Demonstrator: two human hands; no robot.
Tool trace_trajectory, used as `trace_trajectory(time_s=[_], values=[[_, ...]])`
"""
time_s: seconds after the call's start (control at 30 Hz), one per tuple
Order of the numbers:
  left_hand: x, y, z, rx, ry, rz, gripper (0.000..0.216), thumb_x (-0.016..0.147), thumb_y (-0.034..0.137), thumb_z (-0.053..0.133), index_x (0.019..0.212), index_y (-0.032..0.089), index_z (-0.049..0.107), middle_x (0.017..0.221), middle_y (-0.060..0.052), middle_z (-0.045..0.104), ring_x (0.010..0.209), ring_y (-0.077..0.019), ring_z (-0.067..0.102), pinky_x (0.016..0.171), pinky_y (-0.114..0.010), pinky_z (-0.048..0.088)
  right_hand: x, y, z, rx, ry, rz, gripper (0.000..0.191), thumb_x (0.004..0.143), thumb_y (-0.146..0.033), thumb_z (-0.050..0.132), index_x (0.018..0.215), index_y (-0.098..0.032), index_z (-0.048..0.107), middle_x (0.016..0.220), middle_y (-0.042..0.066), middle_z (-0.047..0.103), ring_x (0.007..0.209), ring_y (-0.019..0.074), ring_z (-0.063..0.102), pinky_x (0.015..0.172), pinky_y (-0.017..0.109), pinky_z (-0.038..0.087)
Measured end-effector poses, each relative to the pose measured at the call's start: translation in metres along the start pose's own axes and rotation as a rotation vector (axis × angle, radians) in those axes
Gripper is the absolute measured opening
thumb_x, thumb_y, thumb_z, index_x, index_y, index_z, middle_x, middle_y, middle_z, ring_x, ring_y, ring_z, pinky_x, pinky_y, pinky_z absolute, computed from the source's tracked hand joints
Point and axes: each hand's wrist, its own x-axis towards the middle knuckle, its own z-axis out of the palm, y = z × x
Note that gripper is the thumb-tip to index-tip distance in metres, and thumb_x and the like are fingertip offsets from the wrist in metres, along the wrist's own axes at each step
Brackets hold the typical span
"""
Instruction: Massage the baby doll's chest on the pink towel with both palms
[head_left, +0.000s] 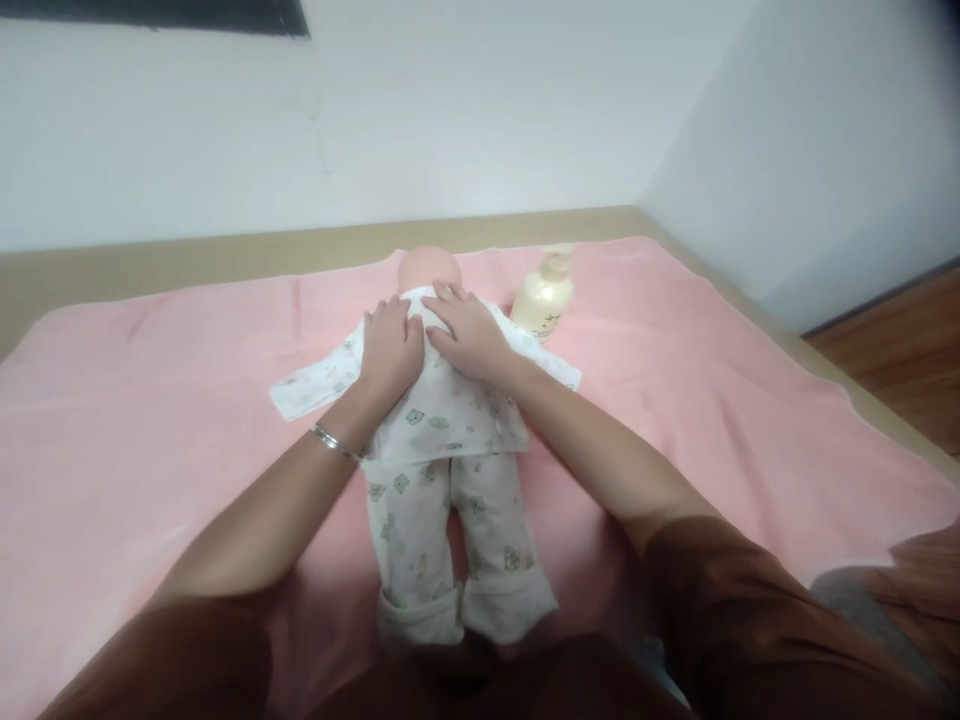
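Note:
A baby doll (429,268) lies on a pink sheet, its bare head pointing away from me and its face not visible. It wears a white patterned top (442,420) and matching trousers (416,530) with turned-up cuffs. Flat on the doll's upper left side rests my left hand (391,345), fingers stretched toward the head. My right hand (469,335) lies on the upper right side, its fingers spread over the top near the neck. Both hands touch the cloth and hold nothing. The doll's sleeves stretch out to either side.
A pale yellow pump bottle (544,298) stands on the pink sheet (187,400) just right of the doll's shoulder. Beyond the sheet runs the tan table edge (225,255), against a white wall (450,120). Wooden flooring (900,340) shows at the right.

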Motion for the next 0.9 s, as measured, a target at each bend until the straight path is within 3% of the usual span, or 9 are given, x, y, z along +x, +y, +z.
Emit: trace_trajectory(time_s=[0.13,0.27,0.4,0.53,0.67,0.77,0.9], values=[[-0.014,0.022,-0.013,0.273,-0.092,0.100,0.049,0.098,0.021,0.026,0.130,0.002,0.058,0.139,-0.028,0.060,0.138,-0.0370,0.052,0.122,-0.061,0.029,-0.001,0.003,-0.001,0.015,0.004,0.002,0.051,0.098,-0.027,0.040,0.145,-0.014,0.054,0.165,0.013,0.037,0.153,0.0363,0.032,0.123,0.056,0.029],[-0.029,0.034,-0.019,0.378,-0.161,0.105,0.053,0.096,0.018,0.031,0.140,-0.006,0.049,0.150,-0.033,0.049,0.144,-0.0406,0.046,0.120,-0.058,0.034,-0.002,0.001,-0.002,-0.027,-0.022,-0.009,0.050,0.099,-0.026,0.039,0.146,-0.013,0.052,0.166,0.015,0.034,0.154,0.0364,0.031,0.123,0.054,0.028],[-0.033,0.032,-0.018,0.406,-0.178,0.191,0.054,0.093,0.014,0.031,0.140,-0.005,0.049,0.147,-0.032,0.052,0.145,-0.0413,0.044,0.118,-0.060,0.036,-0.008,-0.012,-0.006,-0.159,-0.019,0.020,0.051,0.103,-0.026,0.032,0.149,-0.009,0.048,0.160,0.019,0.042,0.149,0.0350,0.038,0.121,0.053,0.032],[-0.020,0.024,-0.022,0.410,-0.251,0.335,0.048,0.092,0.012,0.029,0.125,0.002,0.063,0.126,-0.026,0.065,0.137,-0.0380,0.051,0.120,-0.055,0.036,-0.027,-0.042,-0.014,-0.360,-0.099,0.078,0.048,0.098,-0.012,0.034,0.141,0.003,0.051,0.134,0.027,0.063,0.126,0.0357,0.059,0.105,0.045,0.046],[-0.005,0.013,-0.026,0.237,-0.206,0.130,0.037,0.096,0.030,0.035,0.104,0.012,0.066,0.112,-0.021,0.068,0.122,-0.0367,0.059,0.114,-0.054,0.043,-0.041,-0.062,-0.019,-0.461,-0.135,0.057,0.048,0.095,-0.008,0.038,0.140,0.006,0.050,0.131,0.029,0.064,0.125,0.0359,0.061,0.103,0.044,0.046],[-0.003,0.010,-0.024,0.146,-0.137,0.087,0.034,0.097,0.034,0.035,0.099,0.016,0.064,0.109,-0.017,0.068,0.117,-0.0341,0.060,0.111,-0.052,0.046,-0.036,-0.056,-0.021,-0.432,-0.149,0.015,0.042,0.095,-0.007,0.038,0.131,0.002,0.058,0.126,0.026,0.068,0.120,0.0330,0.063,0.103,0.041,0.046],[-0.016,0.020,-0.023,0.341,-0.167,0.252,0.037,0.094,0.018,0.031,0.089,0.012,0.066,0.099,-0.021,0.068,0.116,-0.0371,0.060,0.109,-0.057,0.044,-0.017,-0.032,-0.019,-0.335,-0.102,0.032,0.040,0.102,-0.017,0.035,0.130,0.001,0.058,0.135,0.024,0.064,0.130,0.0297,0.059,0.112,0.039,0.042]])
